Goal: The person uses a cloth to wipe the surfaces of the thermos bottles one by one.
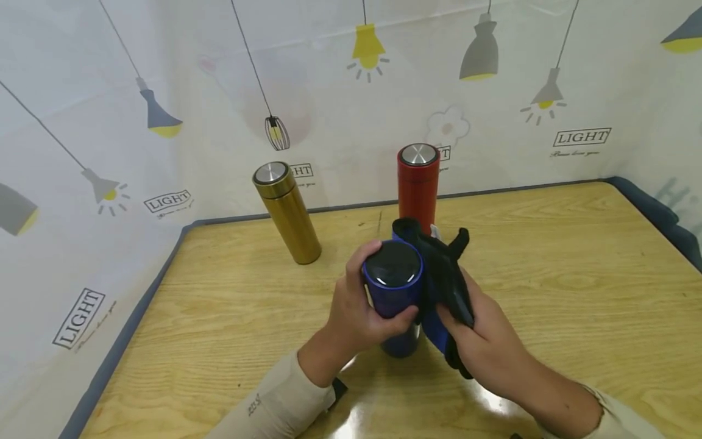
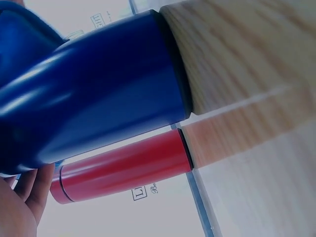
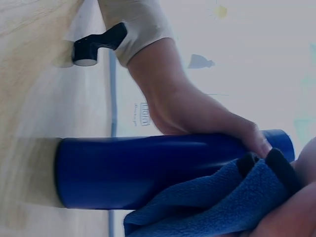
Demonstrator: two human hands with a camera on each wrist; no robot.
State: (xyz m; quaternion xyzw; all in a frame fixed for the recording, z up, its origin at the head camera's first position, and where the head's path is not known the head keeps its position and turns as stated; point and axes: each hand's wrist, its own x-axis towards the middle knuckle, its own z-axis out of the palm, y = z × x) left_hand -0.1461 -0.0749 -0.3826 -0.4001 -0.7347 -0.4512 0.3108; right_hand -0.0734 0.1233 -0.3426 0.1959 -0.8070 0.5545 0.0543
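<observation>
A blue bottle [image 1: 392, 300] with a dark, shiny lid stands upright on the table, its base on the wood in the left wrist view. My left hand [image 1: 353, 308] grips it near the top, thumb on the near side. In my right hand [image 1: 488, 344] I hold a folded cloth [image 1: 446, 280], black outside with blue fleece, against the bottle's right side. The right wrist view shows the fleecy blue face of the cloth [image 3: 207, 207] touching the bottle [image 3: 113, 173]. Some right fingers are hidden behind the cloth.
Behind the cloth stands a red bottle [image 1: 418, 195] with a silver-topped lid. A gold bottle [image 1: 293, 225] is at the back left. The wooden table [image 1: 219, 317] meets a lamp-patterned wall covering [image 1: 340, 91]. A black device [image 3: 98, 44] sits at my left wrist.
</observation>
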